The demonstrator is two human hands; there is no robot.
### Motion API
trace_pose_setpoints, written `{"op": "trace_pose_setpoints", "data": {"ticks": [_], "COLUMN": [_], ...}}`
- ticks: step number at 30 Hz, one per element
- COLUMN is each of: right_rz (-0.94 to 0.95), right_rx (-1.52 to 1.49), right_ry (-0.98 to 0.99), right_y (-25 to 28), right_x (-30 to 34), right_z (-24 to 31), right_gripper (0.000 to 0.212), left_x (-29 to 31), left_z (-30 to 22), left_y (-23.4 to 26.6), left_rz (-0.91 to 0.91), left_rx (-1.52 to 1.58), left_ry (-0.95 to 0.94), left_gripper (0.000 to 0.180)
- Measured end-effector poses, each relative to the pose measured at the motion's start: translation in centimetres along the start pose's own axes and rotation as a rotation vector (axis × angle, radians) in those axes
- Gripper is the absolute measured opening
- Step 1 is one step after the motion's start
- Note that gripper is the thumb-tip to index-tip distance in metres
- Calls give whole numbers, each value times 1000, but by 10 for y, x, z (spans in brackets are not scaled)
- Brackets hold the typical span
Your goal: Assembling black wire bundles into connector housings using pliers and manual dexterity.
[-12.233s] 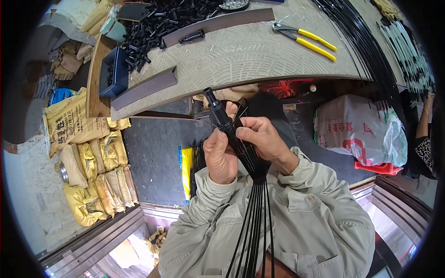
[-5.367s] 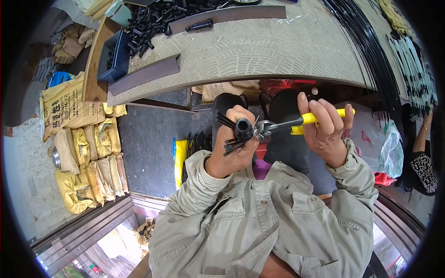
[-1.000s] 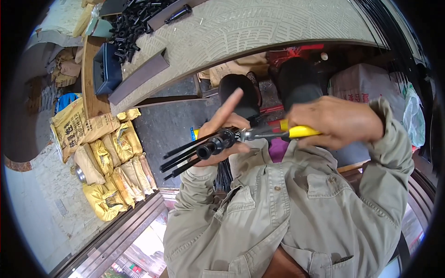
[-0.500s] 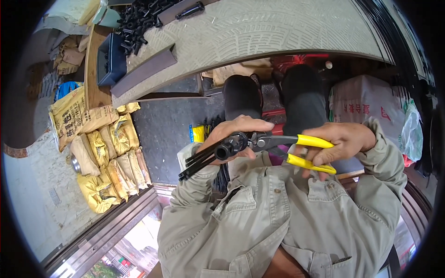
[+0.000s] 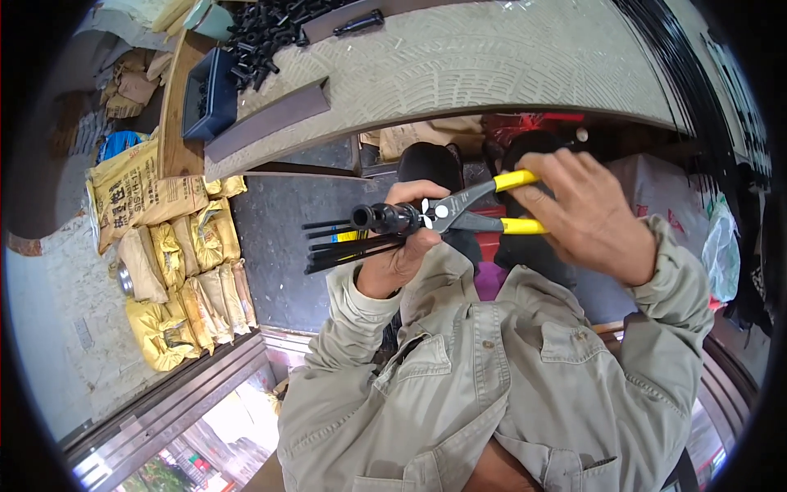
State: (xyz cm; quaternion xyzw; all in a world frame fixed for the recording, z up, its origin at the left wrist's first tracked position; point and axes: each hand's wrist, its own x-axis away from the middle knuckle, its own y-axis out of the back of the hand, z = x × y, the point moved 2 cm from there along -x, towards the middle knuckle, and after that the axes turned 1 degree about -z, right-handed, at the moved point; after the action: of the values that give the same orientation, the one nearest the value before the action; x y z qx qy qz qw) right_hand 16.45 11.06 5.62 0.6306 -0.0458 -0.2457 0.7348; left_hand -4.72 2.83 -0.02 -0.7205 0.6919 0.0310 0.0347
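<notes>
In my left hand is a black ribbed tube-shaped part, gripped by the fingers and thumb, with several thin black rods sticking out to the left. My right hand closes around the yellow-handled pliers, whose two handles stand apart. Their grey head meets the right end of the black part, close to my left fingertips. Small light spots show at the jaws; what exactly lies between them I cannot make out.
Beyond my hands is a textured worktop with a pile of black fittings, a blue bin and an angled metal strip. Yellow and brown packets lie at left. Long black rods hang over the worktop's right end.
Both hands have risen away from my body, with the black part and pliers. The pliers have turned so their handles point more upward, and my right hand now covers them from above.
</notes>
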Motion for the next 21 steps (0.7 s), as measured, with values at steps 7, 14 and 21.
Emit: {"op": "trace_pose_setpoints", "data": {"ticks": [7,14,21], "right_rz": [-219,731,381], "right_rx": [-111,-1615,-2392], "right_ry": [-83,-555,-228], "right_y": [-31,5,-83], "right_x": [11,6,18], "right_z": [19,6,86], "right_gripper": [33,21,46], "left_x": [1,2,1], "left_z": [3,-22,-18], "left_y": [-8,-3,14], "left_rz": [-111,-1,133], "left_rx": [122,108,255], "left_ry": [-130,31,28], "left_gripper": [73,87,71]}}
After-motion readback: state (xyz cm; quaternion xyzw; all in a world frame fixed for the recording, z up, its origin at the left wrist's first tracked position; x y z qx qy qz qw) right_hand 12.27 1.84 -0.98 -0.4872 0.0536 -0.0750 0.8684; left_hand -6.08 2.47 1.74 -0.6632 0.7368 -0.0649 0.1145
